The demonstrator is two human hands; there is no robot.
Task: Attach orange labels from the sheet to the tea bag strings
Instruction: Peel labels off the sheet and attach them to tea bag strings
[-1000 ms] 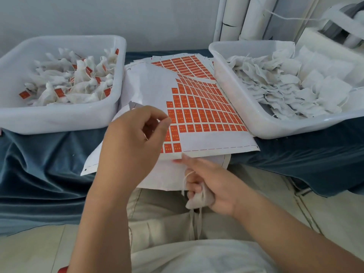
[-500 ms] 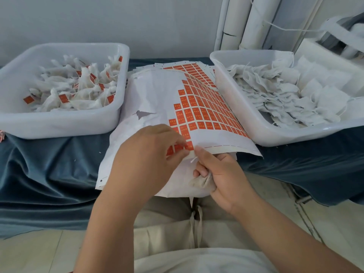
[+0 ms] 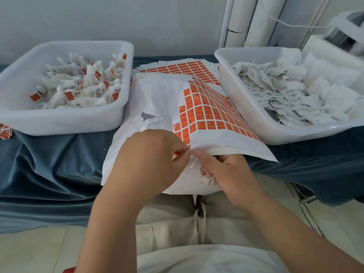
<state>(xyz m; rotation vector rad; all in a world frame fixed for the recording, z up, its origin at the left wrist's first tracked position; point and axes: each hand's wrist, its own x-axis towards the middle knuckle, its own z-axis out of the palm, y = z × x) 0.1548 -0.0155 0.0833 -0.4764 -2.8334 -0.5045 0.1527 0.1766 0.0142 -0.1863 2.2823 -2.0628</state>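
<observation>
Pinching an orange label (image 3: 177,154) at the near edge of the label sheet (image 3: 167,99), the left hand (image 3: 151,160) sits just beside the right hand (image 3: 226,174), which clutches a tea bag (image 3: 206,180); its string (image 3: 194,166) slants up toward the label.

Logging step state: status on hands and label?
Left hand pinching small orange paper label at white label sheet edge. Right hand holding white fabric tea bag, pinching its thin white string. Nothing obstructing.

Glossy paper label sheet (image 3: 167,99), smooth plastic tubs (image 3: 65,121), velvety blue cloth (image 3: 49,164)
</observation>
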